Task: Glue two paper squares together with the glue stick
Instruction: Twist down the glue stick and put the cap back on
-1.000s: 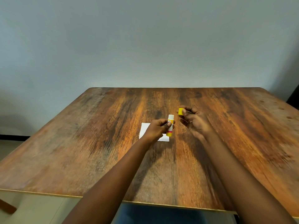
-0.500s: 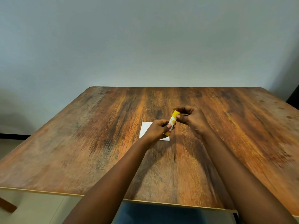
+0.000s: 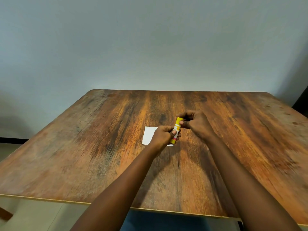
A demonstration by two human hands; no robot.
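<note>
Two hands meet over the worn brown wooden table (image 3: 83, 147). Leftmost lies a thin white paper square (image 3: 148, 135), flat on the wood, partly hidden; light and floppy, I'd guess, best lifted by an edge. Next, the left hand (image 3: 164, 136) curls its fingers round the small yellow plastic glue stick (image 3: 176, 128), tilted above the paper; smooth, rigid, light, likely best gripped by the barrel. The right hand (image 3: 196, 125) pinches its yellow cap (image 3: 179, 119)

A worn brown wooden table (image 3: 100, 147) stood against a plain pale grey wall (image 3: 150, 39). Pale floor (image 3: 33, 214) showed at near left, under its edge.
</note>
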